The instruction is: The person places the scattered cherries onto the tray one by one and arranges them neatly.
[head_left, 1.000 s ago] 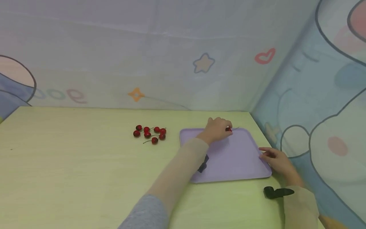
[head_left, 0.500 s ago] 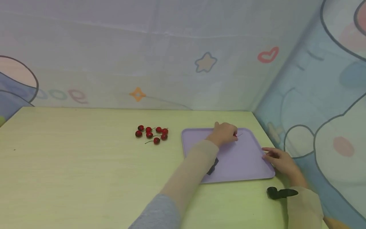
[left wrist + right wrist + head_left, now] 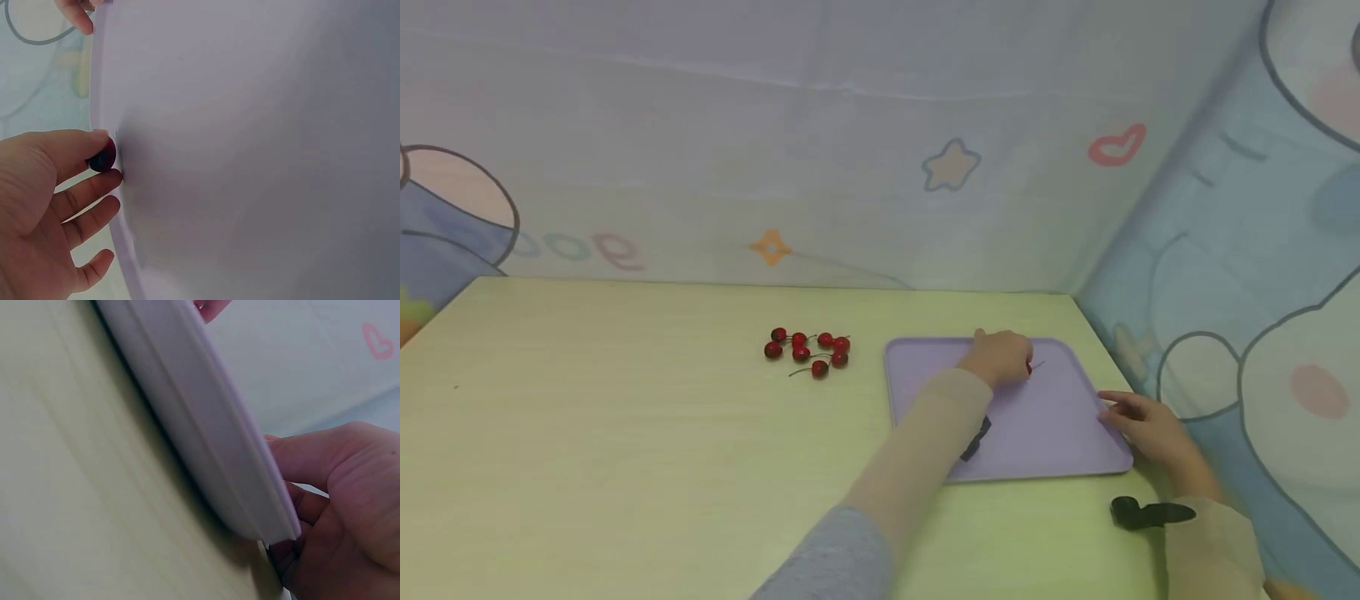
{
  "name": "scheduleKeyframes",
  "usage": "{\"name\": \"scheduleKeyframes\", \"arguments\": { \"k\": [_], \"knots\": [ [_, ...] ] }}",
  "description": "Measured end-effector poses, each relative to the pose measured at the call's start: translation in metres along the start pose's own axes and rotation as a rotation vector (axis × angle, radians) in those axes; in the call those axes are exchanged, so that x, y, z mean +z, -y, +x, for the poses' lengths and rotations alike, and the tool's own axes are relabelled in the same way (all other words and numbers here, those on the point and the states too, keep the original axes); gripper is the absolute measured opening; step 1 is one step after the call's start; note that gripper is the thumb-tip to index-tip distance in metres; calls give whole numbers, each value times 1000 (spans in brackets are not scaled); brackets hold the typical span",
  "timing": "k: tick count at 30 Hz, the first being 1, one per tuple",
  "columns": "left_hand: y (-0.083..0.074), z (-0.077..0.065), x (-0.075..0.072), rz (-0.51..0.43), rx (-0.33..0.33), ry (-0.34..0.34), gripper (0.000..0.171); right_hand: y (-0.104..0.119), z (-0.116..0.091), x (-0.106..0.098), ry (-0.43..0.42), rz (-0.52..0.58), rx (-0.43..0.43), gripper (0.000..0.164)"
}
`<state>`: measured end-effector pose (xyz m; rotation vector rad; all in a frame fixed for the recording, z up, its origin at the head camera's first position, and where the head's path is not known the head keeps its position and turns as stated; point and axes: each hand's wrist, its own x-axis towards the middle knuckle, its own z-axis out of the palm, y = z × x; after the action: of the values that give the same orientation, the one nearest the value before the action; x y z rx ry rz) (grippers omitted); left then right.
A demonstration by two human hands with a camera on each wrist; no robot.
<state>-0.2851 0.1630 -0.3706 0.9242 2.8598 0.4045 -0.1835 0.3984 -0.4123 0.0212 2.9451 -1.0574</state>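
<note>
A cherry with a thin stem (image 3: 1031, 367) is held between thumb and finger of my left hand (image 3: 998, 358), over the lilac tray (image 3: 1060, 442). The left wrist view shows the dark red cherry (image 3: 105, 156) at the thumb tip, other fingers spread apart. My right hand (image 3: 1153, 425) touches the tray's right edge with its fingertips. In the right wrist view the tray's outer wall (image 3: 206, 431) partly hides the fingers of that hand (image 3: 350, 500). Several more cherries (image 3: 819, 368) lie in a loose group on the table, left of the tray.
The pale yellow table (image 3: 625, 433) meets a printed cloth wall (image 3: 820, 167) at the back and another cloth (image 3: 1225, 250) close on the right. Dark camera mounts sit at both wrists, the right one (image 3: 1150, 512) near the tray's front corner.
My left hand has come nearer across the tray, from its far edge toward the middle, still pinching the cherry. The right hand stays at the tray's edge. The head view has shifted slightly.
</note>
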Motion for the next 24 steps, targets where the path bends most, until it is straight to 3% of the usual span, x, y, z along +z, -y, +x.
{"name": "scheduleKeyframes", "arguments": {
  "k": [24],
  "knots": [
    [-5, 19, 18, 24, -4, -19, 16, -3, 0, -1, -12, -9, 7, 51]
  ]
}}
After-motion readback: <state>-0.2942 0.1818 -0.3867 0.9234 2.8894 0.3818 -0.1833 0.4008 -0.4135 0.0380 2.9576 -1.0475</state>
